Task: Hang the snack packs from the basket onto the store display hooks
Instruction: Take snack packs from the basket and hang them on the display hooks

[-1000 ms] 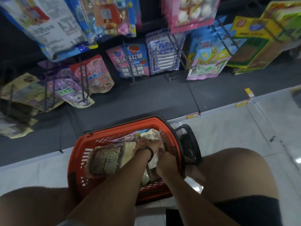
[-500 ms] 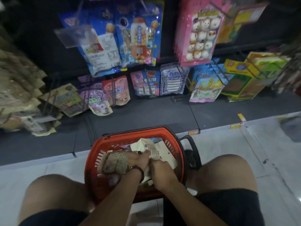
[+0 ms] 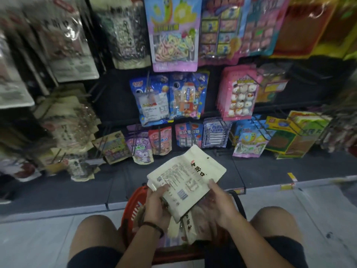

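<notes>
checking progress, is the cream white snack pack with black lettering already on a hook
No, the left hand and right hand both hold the cream white snack pack above the orange plastic basket.

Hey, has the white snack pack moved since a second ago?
Yes. The white snack pack has risen out of the orange basket: it lay inside the rim, now the left hand and right hand hold it above the rim.
</notes>
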Demonstrator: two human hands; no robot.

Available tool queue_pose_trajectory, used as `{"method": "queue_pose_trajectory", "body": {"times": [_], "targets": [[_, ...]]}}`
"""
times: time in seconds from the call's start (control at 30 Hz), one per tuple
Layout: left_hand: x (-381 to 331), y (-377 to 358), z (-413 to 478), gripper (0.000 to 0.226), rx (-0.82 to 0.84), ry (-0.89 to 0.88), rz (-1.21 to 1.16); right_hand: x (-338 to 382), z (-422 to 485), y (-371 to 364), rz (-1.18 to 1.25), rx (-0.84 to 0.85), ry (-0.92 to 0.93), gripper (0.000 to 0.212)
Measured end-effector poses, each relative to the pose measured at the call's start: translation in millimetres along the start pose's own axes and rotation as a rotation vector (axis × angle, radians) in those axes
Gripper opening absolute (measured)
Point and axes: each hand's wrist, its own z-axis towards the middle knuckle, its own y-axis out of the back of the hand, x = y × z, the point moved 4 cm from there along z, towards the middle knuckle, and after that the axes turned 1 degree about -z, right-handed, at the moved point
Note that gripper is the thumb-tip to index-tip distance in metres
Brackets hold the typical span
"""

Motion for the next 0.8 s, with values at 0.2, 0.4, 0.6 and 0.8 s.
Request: {"method": "queue_pose_trajectory", "body": {"times": [0.2, 0.4, 0.6, 0.8], "targets": [[-35.2, -44.5, -39.6, 0.058, 0.159, -0.046, -0.03, 90.7, -31.0, -31.8, 0.032, -0.039, 0.257, 0.041], [-108.9, -66.6, -68.8, 0.049, 0.244, -0.276, 0.158, 189.4, -76.9, -83.0, -0.08, 0.126, 0.477, 0.036], [-157.1, -74.6, -73.6, 0.052, 0.13, -0.533, 0.472, 225.1, -99.7, -106.2, -0.203, 0.245, 0.58, 0.034], [-211.3, -131.1, -93.2, 0.031, 0.169, -0.689, 0.74, 244.6, -109.1, -131.8, -0.317, 0.316, 0.638, 0.029]]}}
